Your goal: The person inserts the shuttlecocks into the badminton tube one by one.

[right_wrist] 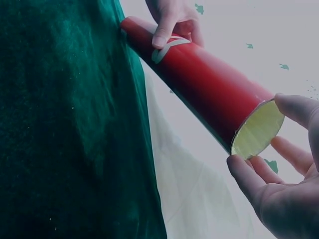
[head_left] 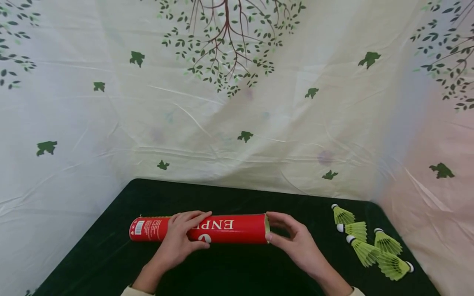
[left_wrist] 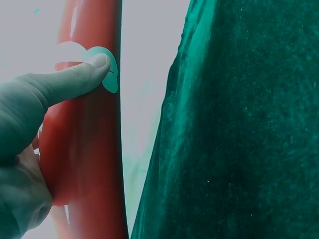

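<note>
A red shuttlecock tube (head_left: 240,228) with white lettering lies sideways over the dark green table. My left hand (head_left: 181,234) grips it around the middle; in the left wrist view the thumb (left_wrist: 82,79) presses along the tube near a white emblem. At the tube's right end, my right hand (head_left: 296,238) holds the rim between thumb and fingers. The right wrist view shows this end uncovered, with a pale yellow-green inside (right_wrist: 256,132). There the right thumb (right_wrist: 244,174) meets the lower rim and a fingertip the upper rim, the other fingers spread behind.
Several yellow-green shuttlecocks (head_left: 363,248) with white heads lie in a loose cluster on the table's right side. The dark green cloth (head_left: 229,271) covers the table. Behind it and at both sides hangs pale fabric (head_left: 207,131) printed with leaves and birds.
</note>
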Available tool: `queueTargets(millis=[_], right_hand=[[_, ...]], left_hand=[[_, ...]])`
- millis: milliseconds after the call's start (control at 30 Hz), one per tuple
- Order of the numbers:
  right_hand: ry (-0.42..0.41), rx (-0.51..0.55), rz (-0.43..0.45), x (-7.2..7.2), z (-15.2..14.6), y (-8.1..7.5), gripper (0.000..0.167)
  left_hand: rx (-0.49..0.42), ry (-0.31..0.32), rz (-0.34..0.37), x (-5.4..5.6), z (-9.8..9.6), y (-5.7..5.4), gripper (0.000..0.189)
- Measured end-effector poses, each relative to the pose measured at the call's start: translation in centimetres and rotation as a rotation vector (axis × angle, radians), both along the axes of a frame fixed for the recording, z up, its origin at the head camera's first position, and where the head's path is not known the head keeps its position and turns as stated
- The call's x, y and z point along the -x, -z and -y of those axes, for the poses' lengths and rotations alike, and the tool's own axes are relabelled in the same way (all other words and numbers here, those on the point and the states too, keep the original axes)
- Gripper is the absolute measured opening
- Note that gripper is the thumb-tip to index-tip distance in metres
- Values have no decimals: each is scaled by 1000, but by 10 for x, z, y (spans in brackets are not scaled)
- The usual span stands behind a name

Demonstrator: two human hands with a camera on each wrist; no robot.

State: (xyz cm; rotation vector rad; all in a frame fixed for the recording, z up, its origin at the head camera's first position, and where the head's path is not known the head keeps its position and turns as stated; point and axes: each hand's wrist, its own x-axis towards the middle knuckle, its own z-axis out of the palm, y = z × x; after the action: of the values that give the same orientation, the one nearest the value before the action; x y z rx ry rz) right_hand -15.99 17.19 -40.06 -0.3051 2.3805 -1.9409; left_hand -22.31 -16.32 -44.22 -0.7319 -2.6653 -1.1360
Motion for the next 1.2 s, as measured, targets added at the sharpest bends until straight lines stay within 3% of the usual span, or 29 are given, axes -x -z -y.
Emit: queueTargets(millis=[367, 600, 933, 1200], right_hand=[[-39, 27, 27, 0, -6, 2, 60], [6, 31, 41, -5, -20, 13, 58], [215, -103, 60, -19, -80, 28, 54], [467, -402, -21, -30, -137, 40, 59]], left_hand=[[4, 21, 15, 5, 0, 2, 85], [11, 7, 40, 4, 3, 4, 86], [-4, 19, 26, 6, 3, 3, 86], [-4, 22, 32, 6, 3, 3, 87]])
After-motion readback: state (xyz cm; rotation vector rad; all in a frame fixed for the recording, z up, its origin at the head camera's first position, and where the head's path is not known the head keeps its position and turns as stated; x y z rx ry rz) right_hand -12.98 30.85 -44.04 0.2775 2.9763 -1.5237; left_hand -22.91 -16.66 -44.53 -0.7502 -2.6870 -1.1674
